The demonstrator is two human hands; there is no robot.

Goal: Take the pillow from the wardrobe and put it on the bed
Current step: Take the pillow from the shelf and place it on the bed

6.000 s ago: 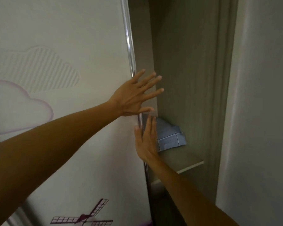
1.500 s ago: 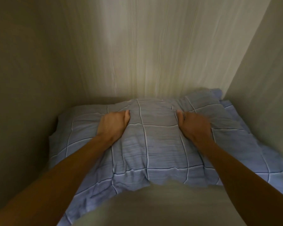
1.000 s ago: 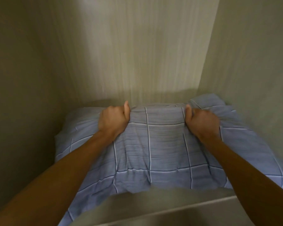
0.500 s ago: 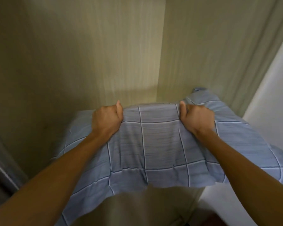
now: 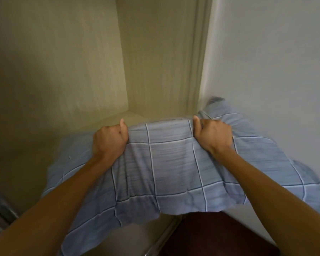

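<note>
A: At the wardrobe point(image 5: 78, 58) opening, the pillow point(image 5: 170, 167) sits dead centre of the view, lifted partly clear of the shelf point(image 5: 118, 117). Its right end, out toward three o'clock, already hangs past the wardrobe's side against the white wall point(image 5: 270, 58). Its left end, toward nine o'clock, looks to be inside the compartment yet.

B: And the hands?

A: The left hand point(image 5: 109, 140) is a closed fist bunched into the blue checked cover at about ten o'clock from the pillow's middle. The right hand point(image 5: 212, 134) is fisted the same way at about one o'clock. Both sets of fingers are curled tight around fabric along the far edge, thumbs up.

B: So the grip is on the cover, not the filling?

A: It looks that way, and that's my worry. The near edge droops loose toward six o'clock, so the filling may slide down inside the case and swing as the person turns.

B: Anything it could catch on?

A: The door rail point(image 5: 0, 209) at about eight o'clock, near the left corner. If the pillow is pulled out at an angle, I'd guess that corner drags there. The hanging edge could also brush the dark floor point(image 5: 220, 235) at five o'clock. The bed isn't in view, so the carry is blind from here.
</note>
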